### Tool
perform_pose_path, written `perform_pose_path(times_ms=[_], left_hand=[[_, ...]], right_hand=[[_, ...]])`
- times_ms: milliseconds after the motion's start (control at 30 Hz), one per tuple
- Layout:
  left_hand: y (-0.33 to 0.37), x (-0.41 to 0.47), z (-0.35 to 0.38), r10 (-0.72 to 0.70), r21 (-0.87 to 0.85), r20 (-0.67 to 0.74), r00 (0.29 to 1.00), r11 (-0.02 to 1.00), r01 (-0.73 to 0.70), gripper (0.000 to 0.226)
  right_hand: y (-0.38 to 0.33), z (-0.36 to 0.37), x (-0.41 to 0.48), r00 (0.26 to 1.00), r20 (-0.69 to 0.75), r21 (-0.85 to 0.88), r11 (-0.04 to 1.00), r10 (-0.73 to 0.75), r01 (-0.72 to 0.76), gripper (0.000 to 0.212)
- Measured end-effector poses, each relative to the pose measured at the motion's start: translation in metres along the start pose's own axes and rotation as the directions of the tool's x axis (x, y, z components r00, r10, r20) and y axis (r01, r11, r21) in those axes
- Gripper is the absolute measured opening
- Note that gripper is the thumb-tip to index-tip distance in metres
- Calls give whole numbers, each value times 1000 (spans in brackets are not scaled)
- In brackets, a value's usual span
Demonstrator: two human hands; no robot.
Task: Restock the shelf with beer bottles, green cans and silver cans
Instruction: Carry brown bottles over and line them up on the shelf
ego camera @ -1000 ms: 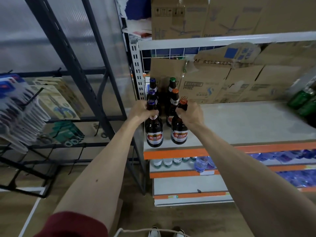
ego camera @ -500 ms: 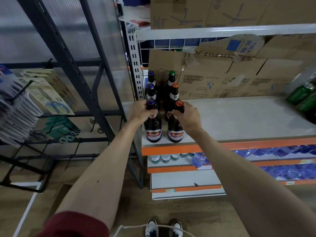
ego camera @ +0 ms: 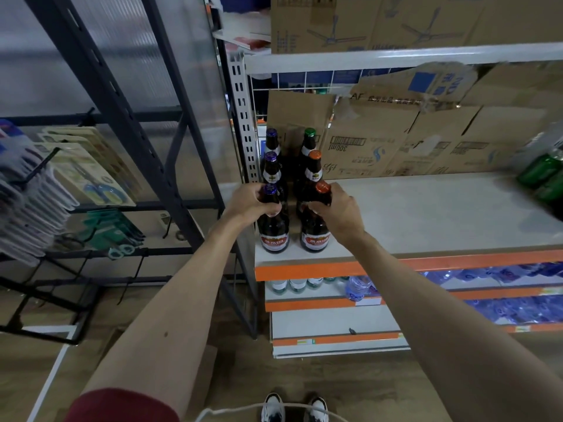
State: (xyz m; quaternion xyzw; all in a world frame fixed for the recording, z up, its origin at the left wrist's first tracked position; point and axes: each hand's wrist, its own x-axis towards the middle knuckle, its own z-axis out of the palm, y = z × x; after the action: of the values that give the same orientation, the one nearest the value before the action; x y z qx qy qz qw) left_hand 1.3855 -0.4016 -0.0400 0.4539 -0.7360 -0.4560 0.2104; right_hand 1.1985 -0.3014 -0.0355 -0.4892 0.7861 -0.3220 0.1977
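Note:
Two dark beer bottles stand upright at the front left corner of the white shelf point(ego camera: 426, 214). My left hand point(ego camera: 246, 202) grips the neck of the purple-capped bottle point(ego camera: 274, 233). My right hand point(ego camera: 338, 211) grips the neck of the orange-capped bottle point(ego camera: 315, 236). Behind them two rows of more beer bottles point(ego camera: 312, 169) run back toward the cardboard. Green cans point(ego camera: 542, 172) lie blurred at the shelf's right edge.
Flattened cardboard boxes point(ego camera: 396, 141) line the back of the shelf. The perforated upright post point(ego camera: 242, 123) stands just left of the bottles. Lower shelves hold water bottles point(ego camera: 356, 287). A dark rack point(ego camera: 100, 86) with hanging scissors packs is at left. My shoes point(ego camera: 294, 406) show below.
Both bottles have come down slightly and now rest on the shelf front, in line with the rows behind. My hands stay on their necks.

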Motion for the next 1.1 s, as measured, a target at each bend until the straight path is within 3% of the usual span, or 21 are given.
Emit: perform_pose_path(times_ms=[400, 667, 833, 1100], left_hand=[[6, 3, 4, -28, 51, -5, 1000, 998, 29, 30], [3, -4, 7, -33, -21, -12, 999, 999, 33, 35], [18, 1, 2, -45, 74, 22, 999, 996, 43, 59], [20, 8, -2, -55, 181, 52, 997, 982, 45, 59]], right_hand=[[-5, 3, 4, 1000, -2, -2, 1000, 2, -2, 38], [1, 3, -1, 1000, 5, 19, 1000, 2, -2, 38], [-3, -1, -3, 998, 39, 57, 998, 39, -41, 38], [-2, -13, -9, 995, 96, 90, 996, 7, -15, 42]])
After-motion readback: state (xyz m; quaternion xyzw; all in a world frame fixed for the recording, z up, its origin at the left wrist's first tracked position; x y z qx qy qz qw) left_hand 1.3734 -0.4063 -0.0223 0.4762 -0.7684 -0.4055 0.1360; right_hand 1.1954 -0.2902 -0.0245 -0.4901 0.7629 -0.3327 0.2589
